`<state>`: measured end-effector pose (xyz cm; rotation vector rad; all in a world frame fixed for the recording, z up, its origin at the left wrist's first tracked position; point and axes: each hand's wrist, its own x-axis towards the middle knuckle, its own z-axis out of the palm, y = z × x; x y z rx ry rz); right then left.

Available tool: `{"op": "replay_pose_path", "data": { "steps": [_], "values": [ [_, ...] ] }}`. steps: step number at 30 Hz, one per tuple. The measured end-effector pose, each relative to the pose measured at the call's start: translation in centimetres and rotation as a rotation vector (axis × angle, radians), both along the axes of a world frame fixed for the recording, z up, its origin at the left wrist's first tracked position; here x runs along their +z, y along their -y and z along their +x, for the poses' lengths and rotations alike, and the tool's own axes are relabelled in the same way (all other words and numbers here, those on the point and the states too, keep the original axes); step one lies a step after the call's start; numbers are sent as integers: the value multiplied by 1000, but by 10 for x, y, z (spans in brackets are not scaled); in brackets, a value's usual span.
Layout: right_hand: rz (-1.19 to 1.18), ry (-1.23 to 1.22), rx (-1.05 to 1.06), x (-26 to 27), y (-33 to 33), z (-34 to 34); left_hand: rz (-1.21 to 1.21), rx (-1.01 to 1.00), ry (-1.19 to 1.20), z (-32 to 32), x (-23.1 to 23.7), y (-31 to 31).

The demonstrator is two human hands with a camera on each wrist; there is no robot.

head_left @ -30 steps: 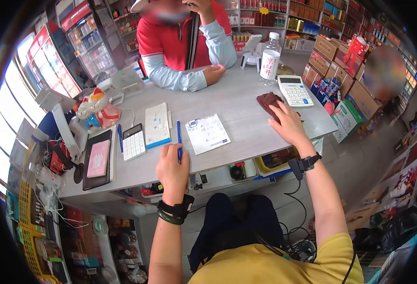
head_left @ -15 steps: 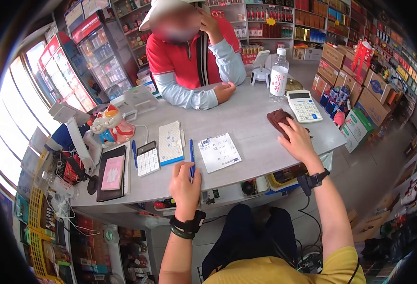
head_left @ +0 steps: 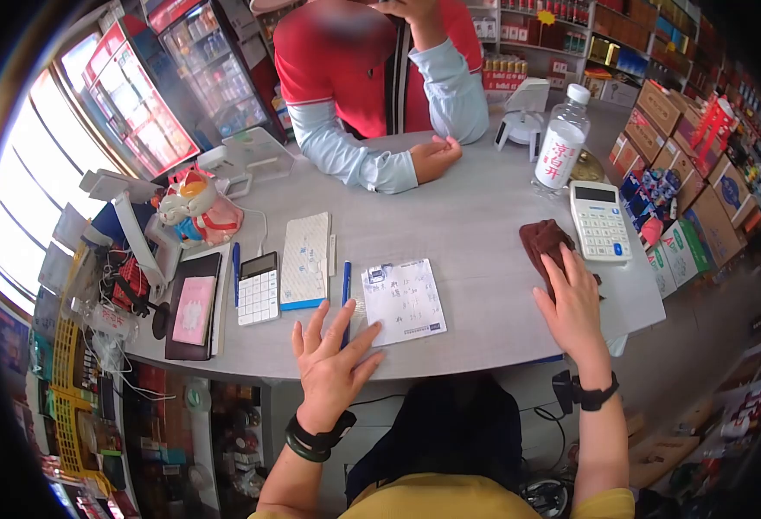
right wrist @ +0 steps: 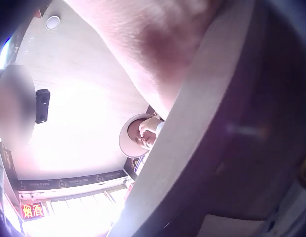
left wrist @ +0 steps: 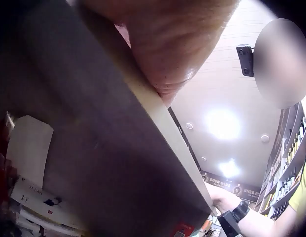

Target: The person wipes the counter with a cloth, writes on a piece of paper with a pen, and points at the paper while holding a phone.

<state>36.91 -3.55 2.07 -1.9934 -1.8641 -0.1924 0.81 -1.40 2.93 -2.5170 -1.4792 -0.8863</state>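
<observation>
In the head view my left hand [head_left: 333, 374] spreads its fingers over the counter's front edge, holding nothing. Its fingers lie near a blue pen [head_left: 347, 290], and the index fingertip overlaps the lower left corner of a handwritten paper sheet [head_left: 405, 298]. My right hand [head_left: 573, 313] rests at the right on a crumpled dark brown cloth [head_left: 543, 238], fingers extended over it and partly hiding it. A white calculator [head_left: 601, 221] lies just beyond those fingers. Both wrist views show mostly the counter's edge and underside, with the heel of each hand close to the camera.
Across the grey counter [head_left: 476, 208] a person in a red shirt [head_left: 333, 73] leans on it. A water bottle [head_left: 562, 143] stands at the back right. Further left are a patterned notebook [head_left: 306, 259], another calculator [head_left: 258, 298], a pink booklet [head_left: 194, 310] and a cat figurine [head_left: 203, 212].
My left hand's bent fingers have straightened and spread, moving toward the paper's corner. My right hand stays on the cloth. The head view has shifted and tilted.
</observation>
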Motion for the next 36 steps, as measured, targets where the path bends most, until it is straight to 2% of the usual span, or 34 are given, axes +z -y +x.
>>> {"op": "replay_pose_path", "data": {
  "steps": [1,5,11,23,25,30,32,33,36],
  "values": [
    [-21,-4,10,0,-1,-1,-65,-8,-82,1,2,-1],
    [-52,26,37,2,1,4,-217,4,-72,1,7,-3],
    [-62,14,26,2,-3,5,-301,8,-21,0,7,-10],
    [-108,3,10,2,-5,6,-199,-35,13,2,6,-3],
    [-97,0,19,3,-4,6,-190,-11,165,1,8,5],
    [-88,4,12,3,-4,5,-166,96,324,-13,10,16],
    [-79,3,8,3,-4,5,-140,110,501,-16,7,10],
    [-69,0,15,3,-4,5,-140,101,505,-19,7,6],
    [-61,-4,12,3,-3,6,-200,230,633,-28,5,-8]
  ]
}}
